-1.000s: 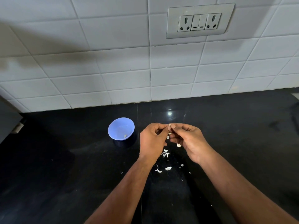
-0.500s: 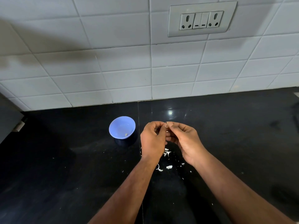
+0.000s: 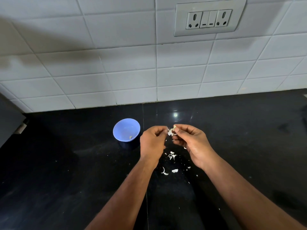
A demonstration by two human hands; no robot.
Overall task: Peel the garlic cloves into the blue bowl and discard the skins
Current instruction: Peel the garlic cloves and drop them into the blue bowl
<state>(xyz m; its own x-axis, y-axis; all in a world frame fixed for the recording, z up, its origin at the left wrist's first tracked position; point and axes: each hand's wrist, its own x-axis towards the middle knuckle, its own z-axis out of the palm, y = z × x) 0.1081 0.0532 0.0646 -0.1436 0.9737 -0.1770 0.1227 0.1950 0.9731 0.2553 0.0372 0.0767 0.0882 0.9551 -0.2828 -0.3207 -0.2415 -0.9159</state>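
A garlic clove with loose white skin hangs between my two hands above the black counter. My right hand pinches the clove at its top with thumb and forefinger. My left hand pinches the flap of skin at the clove's left side. The blue bowl stands on the counter just left of my left hand, with one small peeled clove inside it. Several white skin scraps lie on the counter under and in front of my hands.
The black counter runs back to a white tiled wall with a socket plate. A dark object stands at the far left edge. A seam in the counter runs front to back under my left forearm.
My hands have drawn slightly apart. A white flap of skin now shows between them, pulled away from the clove. The bowl has not moved.
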